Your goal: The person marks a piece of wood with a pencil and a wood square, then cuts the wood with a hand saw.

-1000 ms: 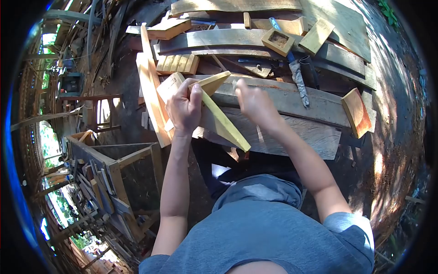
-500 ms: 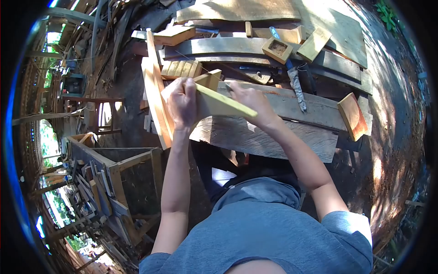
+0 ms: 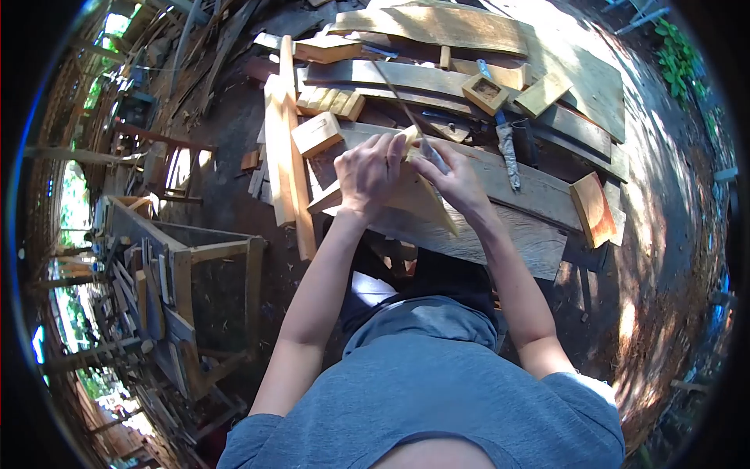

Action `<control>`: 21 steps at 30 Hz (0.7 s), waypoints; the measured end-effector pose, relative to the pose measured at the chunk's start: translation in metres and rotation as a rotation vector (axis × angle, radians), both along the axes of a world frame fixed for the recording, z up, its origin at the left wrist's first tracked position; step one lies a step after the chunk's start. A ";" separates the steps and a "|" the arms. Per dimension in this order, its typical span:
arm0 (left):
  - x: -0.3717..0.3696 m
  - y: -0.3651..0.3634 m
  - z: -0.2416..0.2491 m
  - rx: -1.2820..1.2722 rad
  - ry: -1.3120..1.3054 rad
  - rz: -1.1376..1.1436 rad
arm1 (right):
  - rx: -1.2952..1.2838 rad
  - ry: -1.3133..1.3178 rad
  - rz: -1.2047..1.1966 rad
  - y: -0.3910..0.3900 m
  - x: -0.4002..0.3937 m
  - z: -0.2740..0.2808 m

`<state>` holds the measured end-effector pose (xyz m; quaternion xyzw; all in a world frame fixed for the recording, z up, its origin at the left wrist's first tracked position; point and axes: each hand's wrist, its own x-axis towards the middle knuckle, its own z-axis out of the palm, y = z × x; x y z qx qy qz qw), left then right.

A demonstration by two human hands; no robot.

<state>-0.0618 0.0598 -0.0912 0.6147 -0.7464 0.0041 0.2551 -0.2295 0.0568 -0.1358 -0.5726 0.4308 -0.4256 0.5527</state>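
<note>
My left hand grips a pale wooden piece with a long tapering edge, fingers curled over its upper part. My right hand is closed around the handle of a long thin-bladed tool, whose blade points up and away to the left. Both hands are close together above the plank bench, and the tool's near end lies against or just beside the wood. A small light block rests left of my left hand. My fingers partly hide where blade and wood come together.
Long planks form the bench. On them are a hollowed square block, a flat block, a wrapped-handle tool and a reddish block. Upright strips stand at the left. A wooden frame is at lower left.
My left hand has moved right with the wooden piece, which is now turned more downward. The thin blade now shows clearly, pointing away. The view has shifted slightly.
</note>
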 end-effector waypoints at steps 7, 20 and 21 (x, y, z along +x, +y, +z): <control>-0.006 0.001 0.012 0.166 0.059 -0.036 | 0.020 -0.074 0.011 0.016 -0.006 -0.009; 0.110 0.057 0.032 0.319 0.558 -0.203 | 0.590 -0.487 0.381 -0.017 -0.033 -0.024; 0.102 0.055 0.043 0.182 0.379 -0.192 | 0.535 -0.474 0.342 -0.016 -0.023 -0.015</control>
